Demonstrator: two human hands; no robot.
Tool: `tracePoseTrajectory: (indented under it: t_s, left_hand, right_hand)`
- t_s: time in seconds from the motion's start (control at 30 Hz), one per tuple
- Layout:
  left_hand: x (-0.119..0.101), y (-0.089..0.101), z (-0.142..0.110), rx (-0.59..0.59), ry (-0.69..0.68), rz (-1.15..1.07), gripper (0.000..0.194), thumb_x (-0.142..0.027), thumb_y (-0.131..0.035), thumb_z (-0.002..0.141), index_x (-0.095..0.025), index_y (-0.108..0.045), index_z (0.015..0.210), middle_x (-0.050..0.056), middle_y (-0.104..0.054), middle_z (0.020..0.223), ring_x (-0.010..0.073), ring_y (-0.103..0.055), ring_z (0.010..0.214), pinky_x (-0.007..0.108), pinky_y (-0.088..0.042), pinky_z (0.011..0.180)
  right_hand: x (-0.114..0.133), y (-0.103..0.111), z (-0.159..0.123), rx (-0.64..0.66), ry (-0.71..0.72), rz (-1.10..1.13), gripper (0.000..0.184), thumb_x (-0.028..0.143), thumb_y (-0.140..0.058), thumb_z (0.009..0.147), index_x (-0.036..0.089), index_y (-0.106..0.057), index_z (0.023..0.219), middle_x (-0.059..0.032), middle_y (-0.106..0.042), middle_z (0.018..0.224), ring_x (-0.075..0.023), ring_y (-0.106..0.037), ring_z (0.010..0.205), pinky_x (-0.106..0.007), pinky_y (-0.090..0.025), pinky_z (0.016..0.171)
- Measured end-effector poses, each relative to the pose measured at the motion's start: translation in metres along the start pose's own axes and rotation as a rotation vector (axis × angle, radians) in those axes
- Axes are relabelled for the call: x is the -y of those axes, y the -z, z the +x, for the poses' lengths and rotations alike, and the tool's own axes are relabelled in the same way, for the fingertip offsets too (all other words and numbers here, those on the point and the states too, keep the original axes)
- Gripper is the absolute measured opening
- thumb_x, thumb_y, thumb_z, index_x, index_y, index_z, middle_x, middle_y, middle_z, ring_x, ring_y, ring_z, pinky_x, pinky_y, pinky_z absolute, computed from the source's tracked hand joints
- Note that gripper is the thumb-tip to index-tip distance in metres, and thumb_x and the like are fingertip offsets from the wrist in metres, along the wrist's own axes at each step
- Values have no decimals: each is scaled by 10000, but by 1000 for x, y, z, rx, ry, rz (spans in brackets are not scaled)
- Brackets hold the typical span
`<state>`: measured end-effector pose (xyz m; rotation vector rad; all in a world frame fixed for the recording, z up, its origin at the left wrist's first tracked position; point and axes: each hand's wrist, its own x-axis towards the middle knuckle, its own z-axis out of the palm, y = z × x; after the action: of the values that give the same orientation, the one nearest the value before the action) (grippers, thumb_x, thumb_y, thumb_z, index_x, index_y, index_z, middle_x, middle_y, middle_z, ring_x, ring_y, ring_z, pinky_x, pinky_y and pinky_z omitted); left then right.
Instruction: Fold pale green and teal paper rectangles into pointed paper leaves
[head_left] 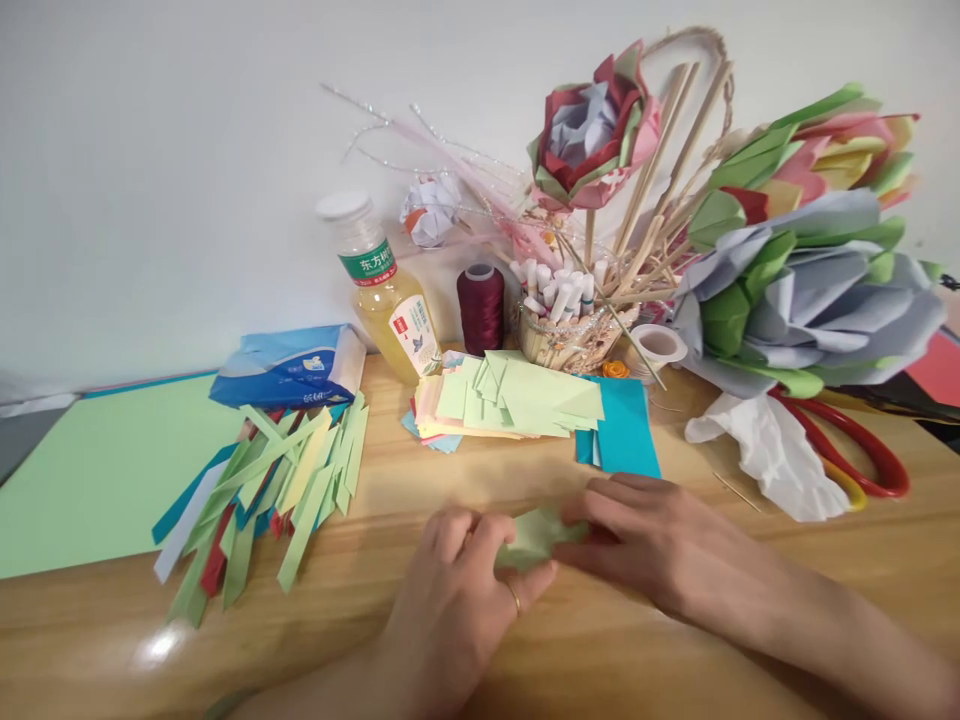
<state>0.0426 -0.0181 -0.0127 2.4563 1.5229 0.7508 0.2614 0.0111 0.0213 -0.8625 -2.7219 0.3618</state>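
Between my two hands, just above the wooden table, is a small piece of light green paper. My left hand, with a ring on one finger, pinches its left end. My right hand grips the right end between thumb and fingers, slightly blurred. Part of the paper is covered by the fingers. Straight beyond the hands lies a stack of cut paper pieces, pale green on top, with pink, yellow and blue edges showing below. Blue-green paper lies at the stack's right.
Paper strips are heaped at left by a green sheet and a blue tissue pack. Behind stand a drink bottle, dark red thread and a basket. Paper flowers and red-handled scissors are right.
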Motion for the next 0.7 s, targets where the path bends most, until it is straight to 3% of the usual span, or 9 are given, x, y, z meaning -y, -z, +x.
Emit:
tracePoseTrajectory:
  t_s: [0.13, 0.23, 0.33, 0.5, 0.6, 0.7]
  left_hand:
    - [1, -1, -4, -66, -307, 146, 67, -274, -615, 862, -242, -630, 919, -19, -591, 780, 158, -467, 727, 294, -376, 659]
    - [0, 8, -5, -43, -454, 235, 167, -199, -508, 908, -235, -635, 1011, -16, -615, 841, 162, -458, 793, 320, -322, 686]
    - [-5, 18, -8, -45, -474, 305, 276, -126, -393, 913, -172, -651, 996, 26, -620, 869, 176, -455, 850, 333, -309, 722]
    - [-7, 24, -14, -13, -462, 409, 273, -98, -404, 870, -165, -660, 939, 48, -604, 817, 189, -451, 813, 330, -306, 719]
    - [0, 26, -11, -12, -447, 462, 252, -106, -424, 872, -167, -652, 960, 54, -605, 834, 197, -460, 832, 334, -312, 722]
    - [9, 29, 0, 69, -371, 518, 251, -99, -468, 850, -158, -641, 1022, 68, -607, 889, 206, -470, 832, 338, -323, 690]
  right_hand:
    - [5, 6, -1, 39, 47, -53, 357, 229, -280, 993, 194, -605, 849, -32, -607, 842, -172, -534, 757, -303, -392, 640]
    - [6, 11, -7, 110, -18, 5, 289, 224, -331, 977, 222, -612, 910, -31, -631, 897, -184, -563, 800, -316, -414, 670]
    - [4, 14, -14, 163, -92, 75, 213, 177, -429, 931, 251, -619, 992, -23, -640, 1028, -194, -590, 910, -327, -438, 751]
    - [3, 18, -17, 171, -148, 115, 245, 140, -508, 869, 279, -620, 1037, -3, -620, 1144, -219, -579, 1012, -366, -438, 844]
    - [8, 24, -11, 200, -111, 139, 211, 110, -479, 861, 241, -630, 929, -18, -640, 1042, -213, -565, 1010, -372, -434, 864]
    - [21, 28, -2, 231, -64, 191, 202, 114, -460, 862, 219, -628, 819, -28, -640, 879, -195, -587, 911, -353, -463, 815]
